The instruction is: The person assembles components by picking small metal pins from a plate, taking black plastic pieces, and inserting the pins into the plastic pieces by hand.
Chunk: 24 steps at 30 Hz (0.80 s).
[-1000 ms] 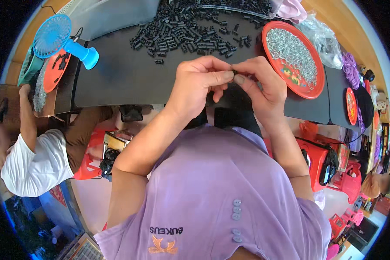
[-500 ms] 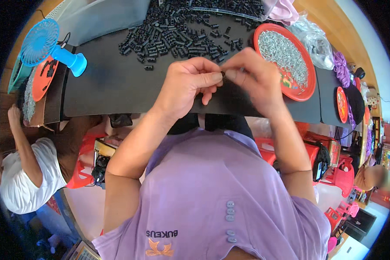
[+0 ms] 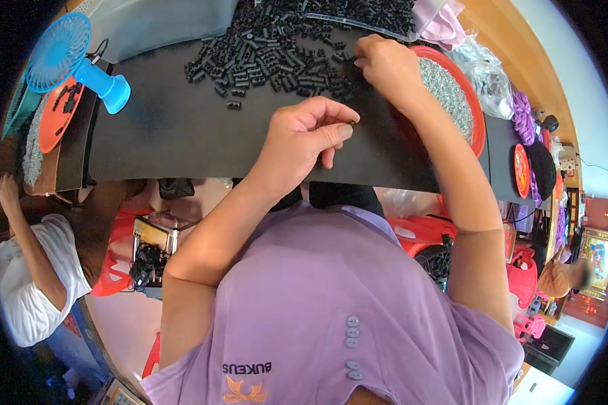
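Note:
My left hand [image 3: 304, 138] is over the middle of the black table, thumb and forefinger pinched on a small dark piece [image 3: 352, 123]. Only the tip of that piece shows past the fingers. My right hand [image 3: 392, 67] reaches farther out, at the right edge of a spread of small black plastic cylinders with holes [image 3: 263, 61]. Its fingers are curled in, and whatever is between them is hidden. Under my right forearm lies a round red tray [image 3: 478, 101] heaped with small silvery metal pieces [image 3: 446, 94].
A blue fan [image 3: 105, 84] stands at the left, beside an orange-red plate [image 3: 57, 121] with black pieces. Clear plastic bins [image 3: 162, 30] are along the back. Plastic bags [image 3: 483, 74] and purple cord [image 3: 523, 118] lie right. Another person in white [image 3: 37, 277] sits at the left.
My hands were together over the table. My right hand has moved away and farther out to the black cylinders, while my left hand keeps its pinch on the small piece.

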### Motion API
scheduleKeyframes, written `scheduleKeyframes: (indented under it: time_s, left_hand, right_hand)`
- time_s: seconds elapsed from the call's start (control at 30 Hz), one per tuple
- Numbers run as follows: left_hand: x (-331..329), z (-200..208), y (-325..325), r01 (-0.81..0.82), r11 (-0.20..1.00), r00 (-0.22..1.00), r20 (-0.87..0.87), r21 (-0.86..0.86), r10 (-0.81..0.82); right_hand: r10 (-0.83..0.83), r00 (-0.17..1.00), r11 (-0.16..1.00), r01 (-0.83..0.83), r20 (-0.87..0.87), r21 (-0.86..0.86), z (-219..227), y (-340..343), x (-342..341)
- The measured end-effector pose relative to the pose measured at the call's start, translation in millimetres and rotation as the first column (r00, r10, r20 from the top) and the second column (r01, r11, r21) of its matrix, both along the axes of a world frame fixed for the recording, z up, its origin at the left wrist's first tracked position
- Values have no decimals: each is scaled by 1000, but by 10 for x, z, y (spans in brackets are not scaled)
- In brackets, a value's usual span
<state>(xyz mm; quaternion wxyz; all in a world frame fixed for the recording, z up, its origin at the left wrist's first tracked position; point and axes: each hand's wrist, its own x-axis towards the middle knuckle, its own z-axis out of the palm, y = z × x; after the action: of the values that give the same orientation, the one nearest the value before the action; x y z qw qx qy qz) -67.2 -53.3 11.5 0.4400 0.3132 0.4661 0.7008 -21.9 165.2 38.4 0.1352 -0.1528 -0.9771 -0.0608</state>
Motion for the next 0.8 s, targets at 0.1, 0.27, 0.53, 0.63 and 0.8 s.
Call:
scheduleKeyframes:
  time_s: [0.1,0.27,0.53,0.63,0.8]
  left_hand:
    - [-20,-4,7,12,1000,999,-45,10,-12]
    - [-16,-50,12,-32,999,1000,2,39,32]
    - [38,-8,64,-85,996,996,11,15,85]
    - [84,0,95,-162,986,986,46,34,160]
    - [101,-2,98,-202,979,979,6,35,202]
  right_hand:
    - [11,998,1000,-11,-58,1,-18,20,13]
    - [-29,959,719,-176,-282,-672,246,-157,284]
    - [-232,882,98,-398,-410,-912,87,-627,652]
    - [-202,874,141,-420,-441,-896,61,-685,692]
    - [-143,860,219,-455,-490,-863,-43,-719,705]
